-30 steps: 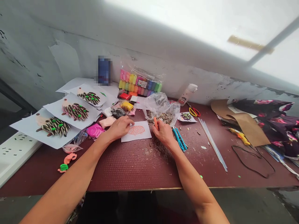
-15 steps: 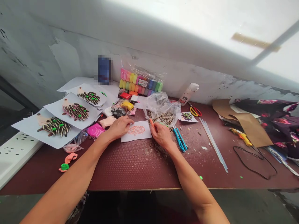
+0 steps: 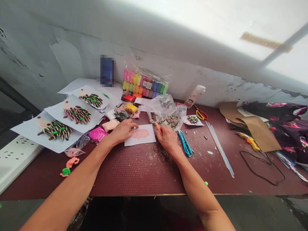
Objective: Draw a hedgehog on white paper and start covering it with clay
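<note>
- Head view: a white paper (image 3: 131, 142) with an orange oval drawing (image 3: 140, 134) is laid on the dark red worktop (image 3: 134, 176), set well back from the front edge and placed between the two hands.
- The paper's left edge is touched by the left hand (image 3: 124, 131), whose fingers are bent; whether the sheet is pinched or only pressed down cannot be told.
- An orange stick (image 3: 158, 128) is gripped between the thumb and fingers of the right hand (image 3: 167, 138), its free end pointed toward the worktop's back edge.
- Key relation: the drawing is found to the right of the left hand and to the left of the right hand; its long axis is stretched roughly parallel to the worktop's front edge. By the left hand contact is made, while the stick is held just beside the paper's right edge.
- Beyond the right hand, toward the back edge, striped seeds (image 3: 172, 122) are gathered in a clear plastic bag (image 3: 162, 106).
- Hedgehog pictures (image 3: 77, 113) are spread toward the worktop's back left corner; blue-handled cutters (image 3: 185, 144) are placed just right of the right hand.
</note>
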Motion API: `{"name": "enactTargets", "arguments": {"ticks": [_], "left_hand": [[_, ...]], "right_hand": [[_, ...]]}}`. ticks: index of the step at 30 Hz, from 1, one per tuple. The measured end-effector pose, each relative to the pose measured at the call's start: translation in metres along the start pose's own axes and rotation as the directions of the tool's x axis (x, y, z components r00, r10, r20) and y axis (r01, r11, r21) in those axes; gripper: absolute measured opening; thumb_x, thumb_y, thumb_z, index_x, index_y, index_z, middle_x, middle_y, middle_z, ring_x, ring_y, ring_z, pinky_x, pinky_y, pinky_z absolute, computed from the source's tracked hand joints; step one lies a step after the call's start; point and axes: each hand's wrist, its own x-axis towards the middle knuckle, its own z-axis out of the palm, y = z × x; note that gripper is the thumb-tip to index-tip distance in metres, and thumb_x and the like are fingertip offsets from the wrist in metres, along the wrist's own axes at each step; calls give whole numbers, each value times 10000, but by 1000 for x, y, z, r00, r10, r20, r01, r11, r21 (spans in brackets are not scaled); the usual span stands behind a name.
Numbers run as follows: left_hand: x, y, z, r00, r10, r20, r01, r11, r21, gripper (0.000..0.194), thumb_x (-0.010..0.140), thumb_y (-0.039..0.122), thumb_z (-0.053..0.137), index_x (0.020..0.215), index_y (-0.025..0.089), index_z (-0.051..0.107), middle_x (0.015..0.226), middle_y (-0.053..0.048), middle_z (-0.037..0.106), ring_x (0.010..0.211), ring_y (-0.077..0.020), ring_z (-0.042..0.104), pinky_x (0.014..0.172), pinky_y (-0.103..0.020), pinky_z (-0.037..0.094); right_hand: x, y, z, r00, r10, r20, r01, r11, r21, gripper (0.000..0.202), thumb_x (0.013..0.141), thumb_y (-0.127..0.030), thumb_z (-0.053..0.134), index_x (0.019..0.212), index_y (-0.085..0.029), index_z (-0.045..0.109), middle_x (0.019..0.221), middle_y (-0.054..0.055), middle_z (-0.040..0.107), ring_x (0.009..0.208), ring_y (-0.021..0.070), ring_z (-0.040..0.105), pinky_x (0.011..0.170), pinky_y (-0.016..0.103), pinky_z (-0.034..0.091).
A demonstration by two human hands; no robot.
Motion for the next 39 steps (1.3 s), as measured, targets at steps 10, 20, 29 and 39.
{"name": "enactTargets", "arguments": {"ticks": [10, 20, 29, 39], "left_hand": [[0, -2, -1, 1000, 14, 6, -14, 999, -53, 312, 845, 151, 507, 1014, 195, 765, 904, -62, 636, 880, -208, 600, 884, -351, 492], [0, -3, -3, 999, 6, 33, -3, 997, -81, 335, 817, 119, 500, 1019, 180, 760, 905, -58, 622, 859, -197, 593, 859, -332, 477], [0, -2, -2, 1000, -1, 14, 3, 994, -107, 315, 840, 164, 497, 990, 180, 774, 905, -62, 653, 851, -196, 616, 849, -333, 504], [1, -12, -5, 988, -74, -135, 51, 985, -167, 326, 860, 179, 468, 1010, 184, 757, 1018, -60, 761, 928, -204, 677, 926, -369, 542]], "right_hand": [[0, 2, -3, 1000, 7, 11, -7, 1000, -16, 280, 1026, -328, 441, 1023, -181, 679, 1008, 95, 694, 860, 191, 644, 693, 268, 379], [-2, 0, -11, 997, 52, 62, -50, 998, -39, 223, 1000, -236, 475, 1151, -165, 623, 1131, 125, 658, 937, 219, 659, 722, 279, 417], [-4, -6, -5, 994, -73, 79, 72, 997, 18, 316, 1057, -322, 392, 1156, -183, 658, 1124, 121, 726, 956, 205, 680, 740, 260, 424], [-5, -9, -1, 987, -94, 131, 91, 995, 29, 296, 1029, -305, 437, 1003, -159, 693, 1168, 150, 734, 1004, 222, 707, 752, 268, 446]]}}
